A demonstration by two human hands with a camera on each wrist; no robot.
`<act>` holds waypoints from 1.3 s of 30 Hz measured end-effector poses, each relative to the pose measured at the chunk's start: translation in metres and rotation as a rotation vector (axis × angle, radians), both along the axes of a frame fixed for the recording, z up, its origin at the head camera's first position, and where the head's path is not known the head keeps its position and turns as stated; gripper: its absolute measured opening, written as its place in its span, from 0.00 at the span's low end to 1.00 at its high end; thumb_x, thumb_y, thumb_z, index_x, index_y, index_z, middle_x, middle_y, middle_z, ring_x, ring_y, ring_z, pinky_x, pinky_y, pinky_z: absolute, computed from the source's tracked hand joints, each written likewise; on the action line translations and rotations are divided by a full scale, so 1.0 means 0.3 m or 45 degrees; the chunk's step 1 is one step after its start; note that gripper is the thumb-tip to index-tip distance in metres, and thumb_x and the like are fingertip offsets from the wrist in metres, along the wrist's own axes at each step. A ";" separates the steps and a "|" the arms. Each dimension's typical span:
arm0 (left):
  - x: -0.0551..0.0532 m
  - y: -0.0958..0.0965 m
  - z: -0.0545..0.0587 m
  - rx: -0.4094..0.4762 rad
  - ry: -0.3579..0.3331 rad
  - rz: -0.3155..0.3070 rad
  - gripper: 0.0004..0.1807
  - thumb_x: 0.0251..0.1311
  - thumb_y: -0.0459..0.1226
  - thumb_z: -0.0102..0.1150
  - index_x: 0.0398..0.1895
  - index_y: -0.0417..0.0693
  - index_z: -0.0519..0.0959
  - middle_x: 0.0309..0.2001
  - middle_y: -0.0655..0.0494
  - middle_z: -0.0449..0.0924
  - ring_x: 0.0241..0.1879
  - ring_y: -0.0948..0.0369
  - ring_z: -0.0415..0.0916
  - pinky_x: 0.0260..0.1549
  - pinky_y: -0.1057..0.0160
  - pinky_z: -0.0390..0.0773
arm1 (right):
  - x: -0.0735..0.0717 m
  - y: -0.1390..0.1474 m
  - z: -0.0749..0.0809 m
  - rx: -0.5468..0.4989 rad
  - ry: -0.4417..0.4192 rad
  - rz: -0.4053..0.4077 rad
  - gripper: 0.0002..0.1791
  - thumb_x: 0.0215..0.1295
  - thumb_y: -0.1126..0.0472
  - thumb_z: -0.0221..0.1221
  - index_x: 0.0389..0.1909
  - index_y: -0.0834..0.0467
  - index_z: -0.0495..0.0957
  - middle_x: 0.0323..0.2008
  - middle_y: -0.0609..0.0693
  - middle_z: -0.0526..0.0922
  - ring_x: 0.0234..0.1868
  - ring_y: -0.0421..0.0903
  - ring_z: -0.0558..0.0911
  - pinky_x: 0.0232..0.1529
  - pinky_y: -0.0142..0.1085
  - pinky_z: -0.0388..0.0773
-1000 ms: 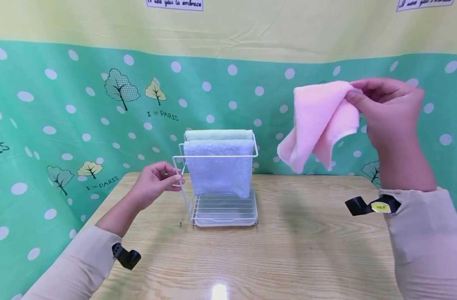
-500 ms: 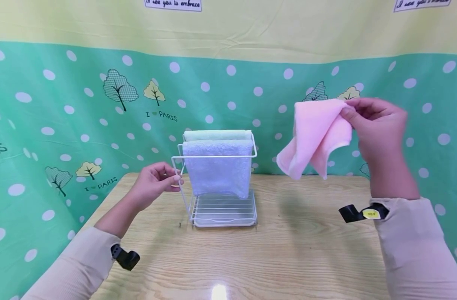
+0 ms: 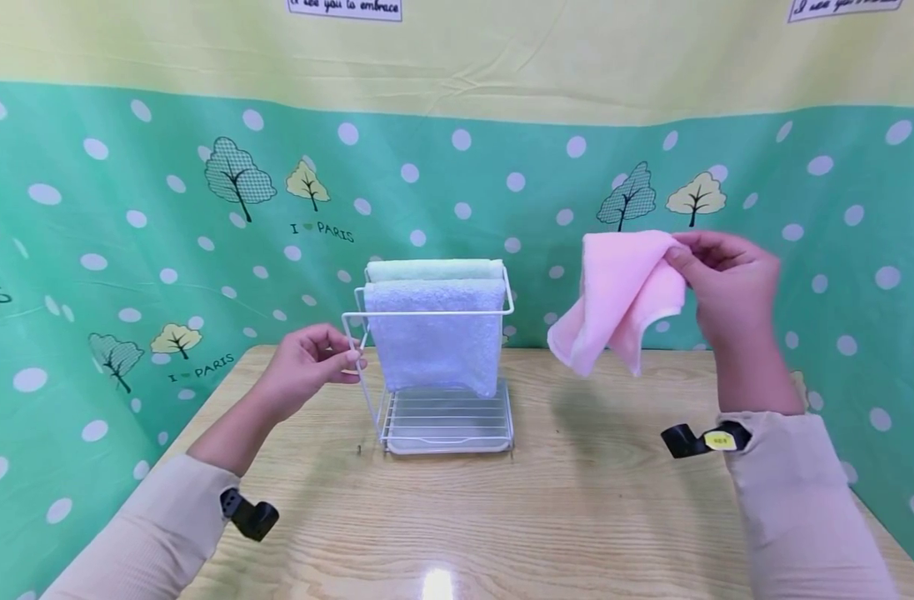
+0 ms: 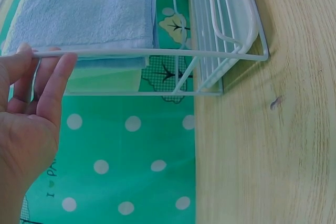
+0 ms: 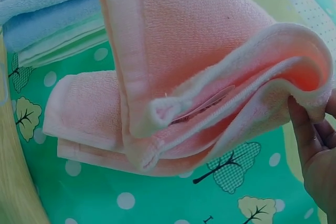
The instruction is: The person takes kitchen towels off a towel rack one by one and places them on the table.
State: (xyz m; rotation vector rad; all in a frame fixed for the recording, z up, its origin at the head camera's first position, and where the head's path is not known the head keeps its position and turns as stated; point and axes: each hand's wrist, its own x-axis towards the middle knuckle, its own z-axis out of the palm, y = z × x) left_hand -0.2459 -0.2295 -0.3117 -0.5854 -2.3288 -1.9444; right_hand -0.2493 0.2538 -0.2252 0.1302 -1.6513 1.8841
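Note:
A white wire rack (image 3: 432, 313) stands on the table, with a blue towel (image 3: 436, 342) draped over one bar and a pale green towel (image 3: 436, 269) over the bar behind it. My left hand (image 3: 310, 367) pinches the rack's left upright between thumb and fingers, as the left wrist view also shows. Up in the air to the right of the rack, my right hand (image 3: 730, 283) pinches one corner of a pink towel (image 3: 621, 287). The towel hangs folded in loose layers, and a small tag (image 5: 205, 103) shows between them in the right wrist view.
Slatted wires and a pale tray (image 3: 449, 429) form the rack's base. The wooden table (image 3: 576, 517) reaches back to a green dotted curtain (image 3: 471, 183) printed with trees. A black wrist camera (image 3: 704, 439) sits on the right cuff, another (image 3: 250, 514) on the left.
The right hand has come down and leftward with the pink towel, a little closer to the rack. My left hand keeps its hold on the rack, and the two hung towels stay put.

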 end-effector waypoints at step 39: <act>0.002 0.001 -0.006 -0.003 0.014 -0.009 0.12 0.63 0.29 0.62 0.40 0.26 0.72 0.41 0.40 0.82 0.39 0.56 0.85 0.40 0.51 0.86 | -0.071 -0.056 -0.265 0.122 -0.283 -0.060 0.16 0.56 0.58 0.71 0.44 0.60 0.84 0.36 0.48 0.82 0.38 0.44 0.77 0.33 0.23 0.82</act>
